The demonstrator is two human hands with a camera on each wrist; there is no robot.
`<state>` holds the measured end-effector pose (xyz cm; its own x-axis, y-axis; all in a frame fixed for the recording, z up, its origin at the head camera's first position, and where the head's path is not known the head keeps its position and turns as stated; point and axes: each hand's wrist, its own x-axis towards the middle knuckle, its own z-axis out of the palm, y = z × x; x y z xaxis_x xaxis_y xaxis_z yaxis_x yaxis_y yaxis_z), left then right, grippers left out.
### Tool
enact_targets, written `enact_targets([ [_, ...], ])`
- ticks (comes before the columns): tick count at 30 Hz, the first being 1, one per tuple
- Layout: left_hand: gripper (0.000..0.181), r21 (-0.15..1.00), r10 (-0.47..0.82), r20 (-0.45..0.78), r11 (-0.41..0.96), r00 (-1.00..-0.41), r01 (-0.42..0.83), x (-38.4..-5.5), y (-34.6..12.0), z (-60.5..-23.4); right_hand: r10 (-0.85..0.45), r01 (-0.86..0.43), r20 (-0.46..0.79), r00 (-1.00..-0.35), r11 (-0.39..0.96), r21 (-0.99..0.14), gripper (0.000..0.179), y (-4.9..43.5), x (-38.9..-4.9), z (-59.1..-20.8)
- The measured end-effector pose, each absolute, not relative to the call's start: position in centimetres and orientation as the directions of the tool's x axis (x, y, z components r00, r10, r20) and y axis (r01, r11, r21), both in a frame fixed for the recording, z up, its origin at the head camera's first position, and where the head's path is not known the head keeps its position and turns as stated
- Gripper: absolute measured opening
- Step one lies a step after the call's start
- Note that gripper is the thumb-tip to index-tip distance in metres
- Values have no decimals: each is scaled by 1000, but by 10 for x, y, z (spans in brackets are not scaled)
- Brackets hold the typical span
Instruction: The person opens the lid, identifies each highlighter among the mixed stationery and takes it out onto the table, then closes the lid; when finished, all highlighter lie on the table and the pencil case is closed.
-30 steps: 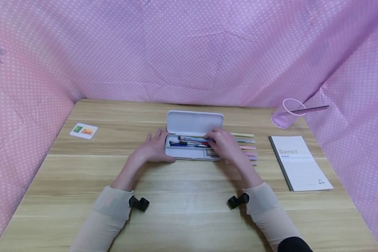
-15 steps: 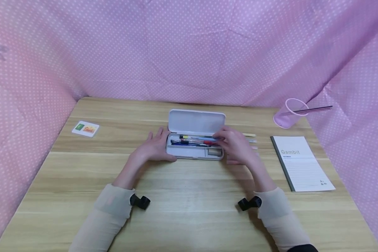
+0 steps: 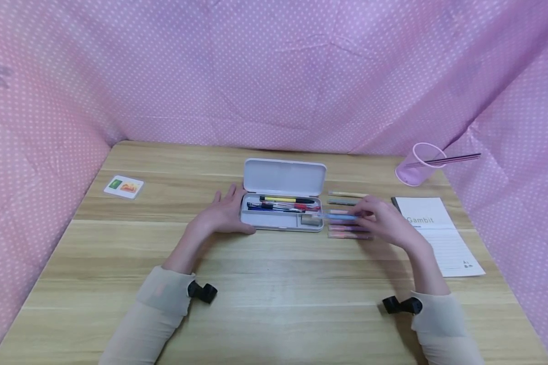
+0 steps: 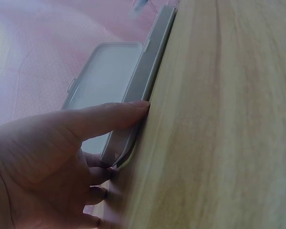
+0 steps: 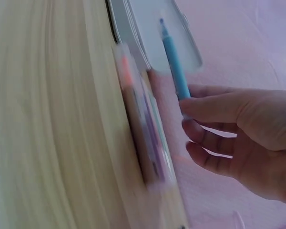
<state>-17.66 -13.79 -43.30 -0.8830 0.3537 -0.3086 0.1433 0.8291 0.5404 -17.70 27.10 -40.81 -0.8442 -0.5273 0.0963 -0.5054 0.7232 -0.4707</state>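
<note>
A white pencil case (image 3: pixel 274 226) lies with its lid raised, holding several pens and a grey block (image 3: pixel 310 219). My left hand (image 3: pixel 226 215) rests against its left end, fingers spread; in the left wrist view the straight thumb (image 4: pixel 117 117) lies along the front wall. Between thumb and fingertips, my right hand (image 3: pixel 390 223) pinches a blue pen (image 5: pixel 175 62) by one end. That pen hangs above a row of pastel pens (image 3: pixel 348 235) lying to the right of the case, and its far end points left toward the case. A yellow-and-black pen (image 3: pixel 285 199) lies at the back inside.
A Gambit notebook (image 3: pixel 447 248) lies at the right, partly behind my right hand. Behind it stands a tilted pink cup (image 3: pixel 417 170) with dark sticks (image 3: pixel 458 158). A small white card (image 3: pixel 124 187) lies far left. Pink dotted cloth (image 3: pixel 274 86) hangs behind the table.
My right hand has lifted the blue pen out of the case and moved right, over the row of pastel pens. My left hand has stayed at the case's left end.
</note>
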Motion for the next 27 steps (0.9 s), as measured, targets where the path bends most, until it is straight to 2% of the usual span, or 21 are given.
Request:
enact_targets([
  [13, 109, 530, 347, -312, 836, -884, 141, -177, -138, -434, -563, -466, -102, -820, 760, -453, 25, 310, -161, -398],
  [27, 111, 527, 346, -325, 839, -880, 135, -177, -137, -434, -567, -444, -188, -802, 776, -448, 23, 309, -160, -399],
])
